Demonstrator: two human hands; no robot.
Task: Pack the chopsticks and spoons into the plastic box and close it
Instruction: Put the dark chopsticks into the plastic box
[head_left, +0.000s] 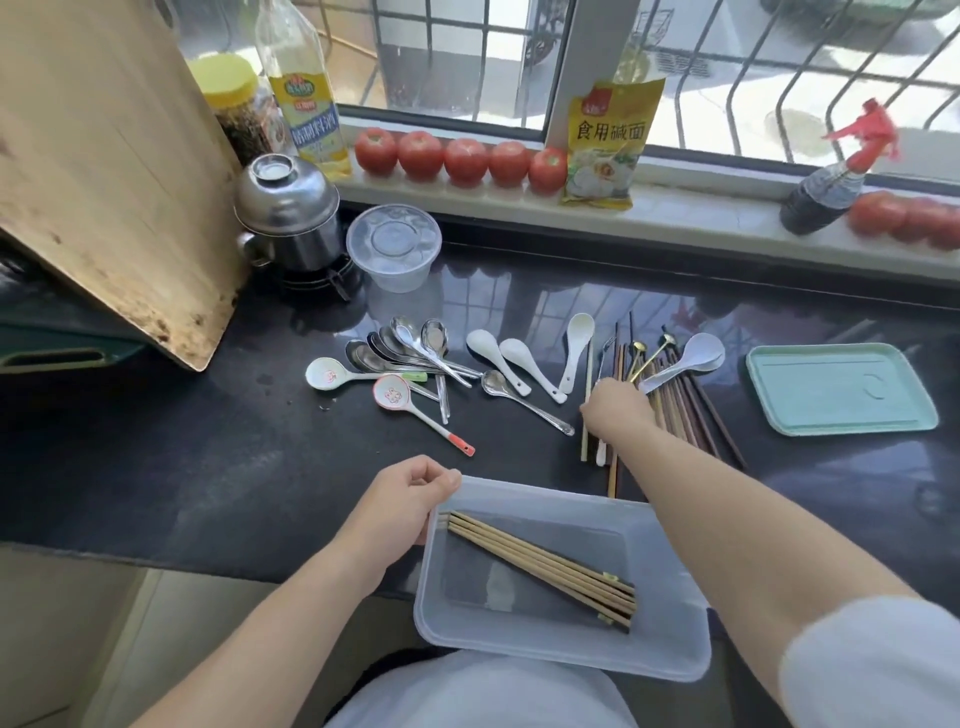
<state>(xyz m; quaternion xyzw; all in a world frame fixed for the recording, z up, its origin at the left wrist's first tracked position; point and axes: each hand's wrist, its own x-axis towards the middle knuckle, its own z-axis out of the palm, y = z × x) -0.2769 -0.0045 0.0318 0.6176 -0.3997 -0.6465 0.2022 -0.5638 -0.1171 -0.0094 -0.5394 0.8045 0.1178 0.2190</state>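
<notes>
A: Plastic box (670, 644) at 6 o'clock on the surface (234, 467), one bundle of chopsticks (540, 566) inside. Lid (841, 389) off at 3.

B: Loose chopsticks (680, 410), spoons (415, 358) at 12 unpacked. Left hand (405, 499) pinching rim; right hand (618, 410) closing on chopsticks, grip unclear.
</notes>
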